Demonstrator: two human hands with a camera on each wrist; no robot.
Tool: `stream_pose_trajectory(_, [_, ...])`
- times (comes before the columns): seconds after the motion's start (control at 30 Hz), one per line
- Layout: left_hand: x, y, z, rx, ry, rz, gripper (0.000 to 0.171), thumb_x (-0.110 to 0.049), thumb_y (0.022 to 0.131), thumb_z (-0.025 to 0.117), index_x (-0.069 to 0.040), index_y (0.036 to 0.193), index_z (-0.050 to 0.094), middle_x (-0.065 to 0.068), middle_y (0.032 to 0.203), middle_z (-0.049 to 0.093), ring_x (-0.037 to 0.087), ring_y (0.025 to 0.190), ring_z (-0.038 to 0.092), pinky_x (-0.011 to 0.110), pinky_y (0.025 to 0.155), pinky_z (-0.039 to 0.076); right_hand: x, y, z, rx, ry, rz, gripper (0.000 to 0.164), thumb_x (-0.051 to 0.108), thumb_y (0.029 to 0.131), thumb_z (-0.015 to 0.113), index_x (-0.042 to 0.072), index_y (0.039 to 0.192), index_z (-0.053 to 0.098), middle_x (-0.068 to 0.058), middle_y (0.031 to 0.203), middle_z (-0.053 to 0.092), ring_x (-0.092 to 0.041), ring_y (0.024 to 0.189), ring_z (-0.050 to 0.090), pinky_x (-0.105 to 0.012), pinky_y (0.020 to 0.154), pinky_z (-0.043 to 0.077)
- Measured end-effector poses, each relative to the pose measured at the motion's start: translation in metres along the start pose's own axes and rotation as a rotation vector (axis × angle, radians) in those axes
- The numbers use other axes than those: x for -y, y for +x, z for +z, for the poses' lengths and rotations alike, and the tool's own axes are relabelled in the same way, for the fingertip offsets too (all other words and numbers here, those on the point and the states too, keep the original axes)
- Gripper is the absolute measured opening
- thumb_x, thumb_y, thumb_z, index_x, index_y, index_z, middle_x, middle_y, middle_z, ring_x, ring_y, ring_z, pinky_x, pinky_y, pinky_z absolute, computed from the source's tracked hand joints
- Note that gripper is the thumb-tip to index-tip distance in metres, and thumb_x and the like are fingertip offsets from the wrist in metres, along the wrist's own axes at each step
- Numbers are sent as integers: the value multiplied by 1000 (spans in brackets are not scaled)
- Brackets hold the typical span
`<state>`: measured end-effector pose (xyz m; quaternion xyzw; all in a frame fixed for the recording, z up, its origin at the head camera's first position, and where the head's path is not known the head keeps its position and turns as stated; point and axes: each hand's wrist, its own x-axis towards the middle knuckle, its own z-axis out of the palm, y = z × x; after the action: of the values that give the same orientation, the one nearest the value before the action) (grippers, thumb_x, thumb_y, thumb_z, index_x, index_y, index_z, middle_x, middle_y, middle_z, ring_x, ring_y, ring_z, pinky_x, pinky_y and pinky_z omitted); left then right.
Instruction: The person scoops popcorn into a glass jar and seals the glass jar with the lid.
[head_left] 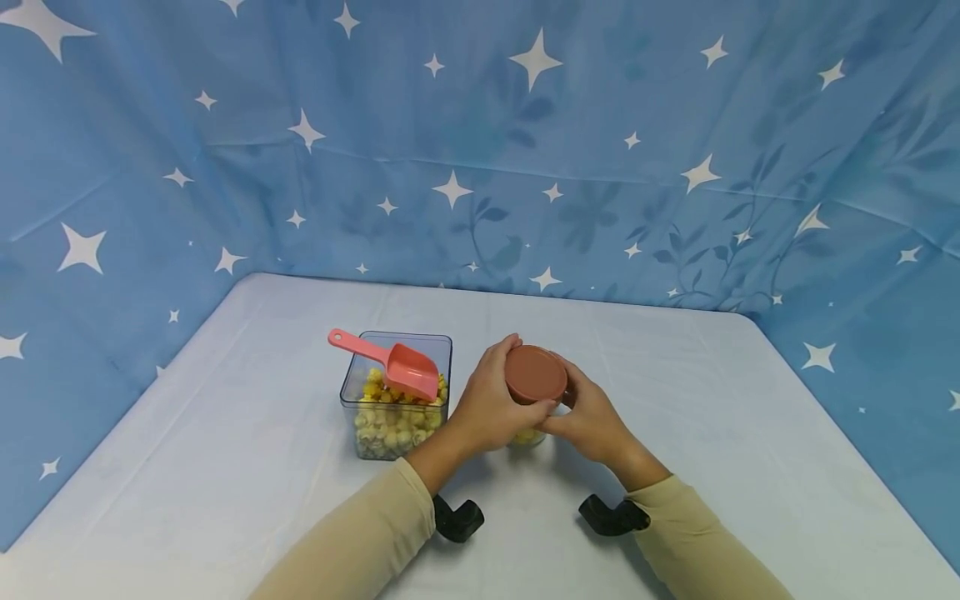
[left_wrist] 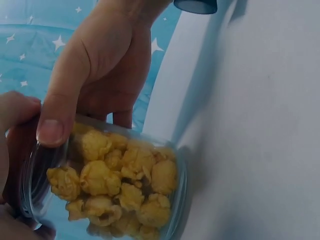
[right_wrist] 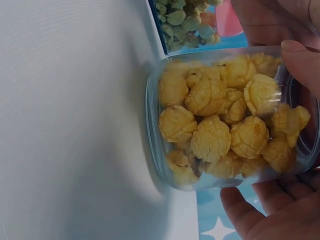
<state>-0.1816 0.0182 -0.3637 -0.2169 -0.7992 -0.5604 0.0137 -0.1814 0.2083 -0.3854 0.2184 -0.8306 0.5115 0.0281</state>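
A small clear jar [right_wrist: 220, 165] of yellow popcorn [right_wrist: 210, 137] stands upright on the table, with a round brown lid [head_left: 536, 373] at its top. My left hand [head_left: 491, 404] curls round the lid and jar top from the left, its thumb at the near side. From the right, my right hand [head_left: 596, 417] grips the upper jar, thumb against the clear wall in the left wrist view. Whether the lid is fully seated cannot be told. In the head view, the hands hide most of the jar [head_left: 528, 437].
Left of the jar is a clear square container [head_left: 352, 396] partly filled with popcorn [head_left: 393, 429]. A pink scoop [head_left: 408, 371] lies in it, handle over the rim. The white tabletop [head_left: 225, 467] reaches back to a blue star-patterned curtain [head_left: 405, 225].
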Motion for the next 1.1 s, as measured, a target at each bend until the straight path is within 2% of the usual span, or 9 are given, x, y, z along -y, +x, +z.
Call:
stream_pose_trajectory(0.27, [-1,0,13,-190,47,-25,99,-33,71,92,-1,147,38,12,139,45,25,118,49,45,92,49,-1,1,3,-26,-11,23,85,9,82,83,-1,151,35,-16,140,52,-33,124,54,-51,100,46])
stream_pose_trajectory(0.43, [-2,-1,20,-250,67,-26,101,-37,69,93,-1,146,38,12,139,43,25,118,48,45,92,49,-2,0,3,-28,-23,46,89,10,81,83,-4,152,32,-19,140,52,-35,124,54,-49,97,49])
stream_pose_trajectory(0.6, [-2,-2,16,-214,65,-11,94,-33,74,89,0,146,38,12,140,44,26,117,51,45,91,50,-1,1,3,-34,-37,61,90,11,79,84,-3,152,33,-17,141,52,-33,126,53,-53,102,44])
stream_pose_trajectory(0.8, [0,0,7,-75,22,-9,90,-30,81,80,-2,152,32,11,144,42,24,119,52,44,91,51,0,1,3,-27,-41,34,86,12,82,82,-4,151,33,-18,142,51,-35,127,51,-55,104,42])
stream_pose_trajectory(0.9, [1,1,5,-35,17,-12,90,-31,81,77,-4,153,30,10,145,41,24,118,52,44,91,51,0,1,3,-24,-40,24,84,12,83,81,-4,151,34,-18,141,51,-35,127,52,-55,103,42])
stream_pose_trajectory(1.0, [1,1,7,-47,12,-23,96,-32,79,81,-4,154,28,10,149,38,25,119,51,45,92,50,0,0,2,-23,-33,24,83,12,84,80,-4,151,34,-19,141,51,-35,127,52,-54,103,43])
stream_pose_trajectory(1.1, [0,1,11,-118,32,-28,103,-34,74,88,-3,153,29,12,149,35,27,121,49,48,93,49,0,-1,2,-22,-22,37,85,11,83,81,-4,151,33,-20,141,51,-36,127,52,-52,102,44])
